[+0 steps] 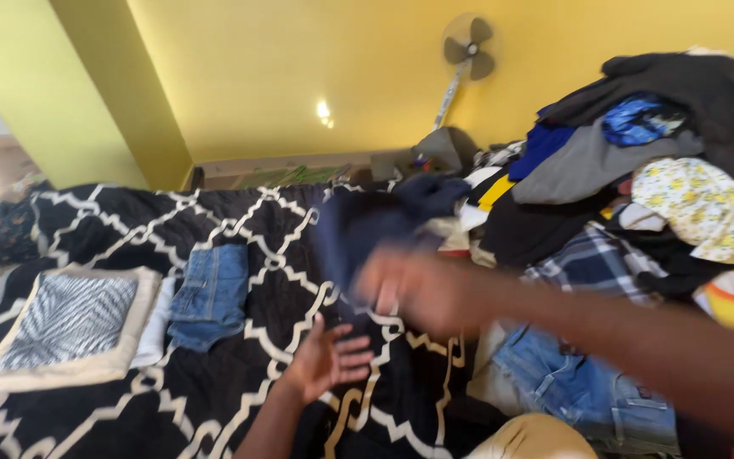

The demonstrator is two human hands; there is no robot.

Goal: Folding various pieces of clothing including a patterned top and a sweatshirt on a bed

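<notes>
**A:** What takes up most of the view?

**B:** A bed under a black bedspread (239, 212) with a cream lattice pattern. It runs from the lower edge up to a yellow wall (299, 76), where a fan (467, 47) is mounted.

**A:** And on the right?

**B:** A high heap of clothes (639, 161): dark garments on top, a grey piece, a bright blue one, a pale floral one, plaid fabric lower down. At its foot, just beside the person's right arm, lie light blue jeans (584, 387).

**A:** Anything on the left side?

**B:** A zebra-print cushion (65, 323) with a cream border, and just beside it a small folded pair of denim shorts (211, 293), lying flat on the bedspread.

**A:** Where are the hands?

**B:** The right hand (409, 289) is blurred, raised over the middle of the bed, against a dark navy garment (367, 225) that hangs above the bedspread. It seems to be gripping that cloth, though the blur keeps me from being sure. The left hand (324, 361) is lower, palm up, fingers spread wide, holding nothing, just below the navy garment.
</notes>
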